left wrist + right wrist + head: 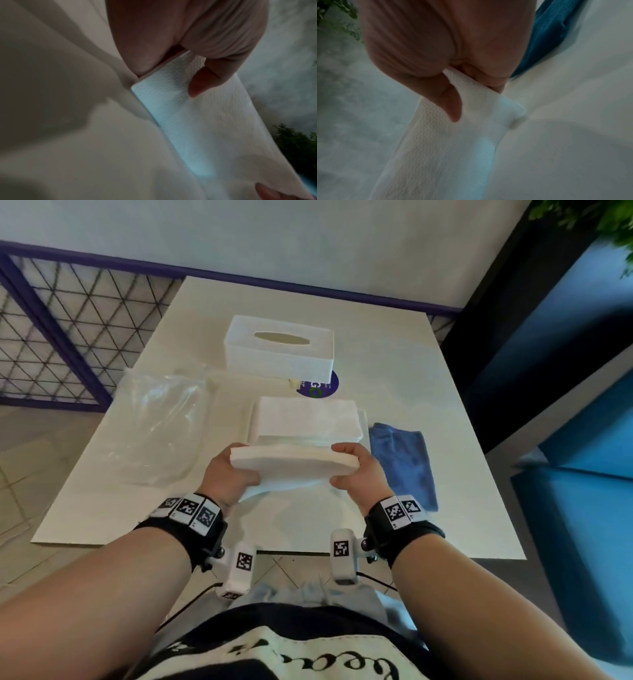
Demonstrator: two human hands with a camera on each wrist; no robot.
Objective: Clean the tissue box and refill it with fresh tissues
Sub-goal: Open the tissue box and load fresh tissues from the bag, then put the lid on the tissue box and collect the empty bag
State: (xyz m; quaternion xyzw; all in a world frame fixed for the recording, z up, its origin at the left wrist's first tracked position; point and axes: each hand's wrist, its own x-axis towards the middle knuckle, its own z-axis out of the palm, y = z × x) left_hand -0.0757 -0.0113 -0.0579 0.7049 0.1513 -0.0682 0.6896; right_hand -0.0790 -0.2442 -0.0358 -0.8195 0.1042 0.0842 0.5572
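Both hands hold a white stack of tissues (294, 465) above the table, one hand at each end. My left hand (233, 470) grips its left end, thumb underneath. My right hand (356, 470) grips its right end. The wrist views show the same tissues (197, 121) (453, 148) pinched between thumb and fingers. A larger pile of tissues (306, 419) lies on the table just beyond. The white tissue box (279, 347) with an oval slot stands farther back, away from both hands.
A blue cloth (404, 460) lies to the right of the tissue pile. A clear plastic wrapper (161, 422) lies at the left. A purple round sticker (318, 386) shows in front of the box. The white table (445, 440) ends near my wrists.
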